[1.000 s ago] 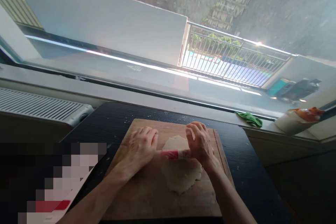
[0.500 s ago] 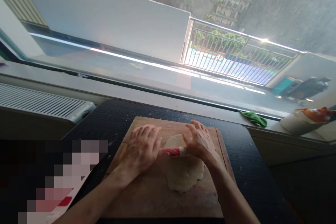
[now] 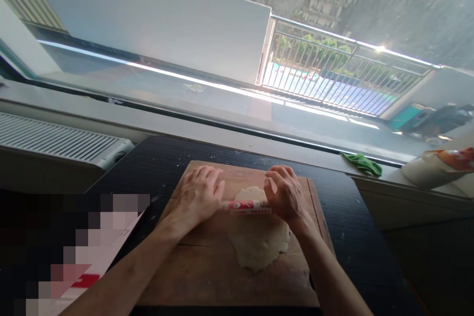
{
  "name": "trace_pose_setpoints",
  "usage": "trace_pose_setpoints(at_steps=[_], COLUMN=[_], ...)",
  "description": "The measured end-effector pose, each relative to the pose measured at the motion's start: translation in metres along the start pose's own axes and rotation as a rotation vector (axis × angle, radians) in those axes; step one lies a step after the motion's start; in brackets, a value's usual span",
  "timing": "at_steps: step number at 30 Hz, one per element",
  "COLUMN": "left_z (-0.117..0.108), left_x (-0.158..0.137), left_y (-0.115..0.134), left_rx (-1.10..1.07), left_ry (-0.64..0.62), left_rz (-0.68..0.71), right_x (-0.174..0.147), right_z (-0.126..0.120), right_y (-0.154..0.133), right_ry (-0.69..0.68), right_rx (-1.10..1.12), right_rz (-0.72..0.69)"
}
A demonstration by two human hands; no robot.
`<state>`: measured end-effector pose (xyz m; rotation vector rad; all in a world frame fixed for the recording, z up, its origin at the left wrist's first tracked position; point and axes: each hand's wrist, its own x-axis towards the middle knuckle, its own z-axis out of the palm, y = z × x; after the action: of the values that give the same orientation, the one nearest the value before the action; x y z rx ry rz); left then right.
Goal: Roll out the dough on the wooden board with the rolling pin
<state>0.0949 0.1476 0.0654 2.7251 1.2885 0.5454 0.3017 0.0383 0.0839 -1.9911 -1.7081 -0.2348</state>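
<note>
A rolling pin (image 3: pixel 244 205) with a red-and-white printed wrapping lies across the far part of a flat piece of pale dough (image 3: pixel 259 247). On its left end rests my left hand (image 3: pixel 202 192), palm down with the fingers bent forward over it. My right hand (image 3: pixel 286 195) is curled over the other end, thumb toward the middle. Both palms hide the pin's ends. Beneath is a wooden cutting board (image 3: pixel 192 276); the dough has an uneven, rounded edge and sits right of the board's centre.
The board stands on a black table (image 3: pixel 351 227) dusted with white specks. Behind it runs a windowsill (image 3: pixel 222 133) with a green cloth (image 3: pixel 363 163) and a pale container (image 3: pixel 425 168). A white radiator (image 3: pixel 66 140) is at left. Someone's pale clothing, partly pixelated, shows at lower left.
Both hands and the rolling pin have moved slightly away from me over the dough. My right fingers are more curled, and the pin's print looks sharper. The view has shifted a little.
</note>
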Motion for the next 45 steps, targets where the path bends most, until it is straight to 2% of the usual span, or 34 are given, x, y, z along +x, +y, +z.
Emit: trace_pose_setpoints(at_steps=[4,7,11,14,18,21,23,25,30,32,34,37,40,42,45], left_z=[0.003,0.000,-0.006,-0.006,0.003,0.010,0.010,0.007,-0.001,-0.001,0.001,0.004,0.005,0.005,0.003], left_x=[0.020,0.022,-0.003,-0.013,0.012,0.039,0.046,0.039,-0.013,-0.020,-0.013,0.013,0.031,0.027,-0.001], left_y=[-0.007,-0.008,0.002,0.008,0.000,-0.010,-0.013,-0.011,0.009,0.014,0.013,0.005,-0.002,-0.001,0.006], left_rx=[0.029,0.010,-0.043,-0.011,0.064,0.127,0.139,0.119,0.029,0.027,0.041,0.062,0.075,0.078,0.077], left_ry=[0.015,0.036,0.019,0.053,0.051,0.042,0.035,0.050,0.083,0.092,0.083,0.052,0.030,0.013,0.008], left_rz=[0.017,0.041,0.144,0.128,0.071,0.029,0.010,0.026,0.131,0.131,0.117,0.075,0.027,0.034,0.075], right_x=[0.038,0.051,0.027,0.012,0.033,0.063,0.073,0.067,0.006,-0.009,-0.006,0.020,0.043,0.040,0.007], right_z=[0.016,0.021,0.012,0.006,0.019,0.033,0.037,0.032,0.002,-0.005,-0.003,0.010,0.019,0.016,0.002], right_y=[0.009,0.011,0.006,0.005,0.011,0.017,0.018,0.016,0.001,-0.002,0.000,0.010,0.018,0.016,0.003], right_ry=[-0.065,-0.073,-0.059,-0.080,-0.154,-0.192,-0.216,-0.213,-0.146,-0.110,-0.128,-0.203,-0.212,-0.205,-0.182], right_rx=[-0.108,-0.126,-0.133,-0.164,-0.219,-0.218,-0.210,-0.202,-0.202,-0.198,-0.186,-0.160,-0.147,-0.145,-0.143], right_rz=[0.114,0.132,0.149,0.201,0.257,0.249,0.234,0.227,0.261,0.256,0.272,0.318,0.327,0.332,0.335])
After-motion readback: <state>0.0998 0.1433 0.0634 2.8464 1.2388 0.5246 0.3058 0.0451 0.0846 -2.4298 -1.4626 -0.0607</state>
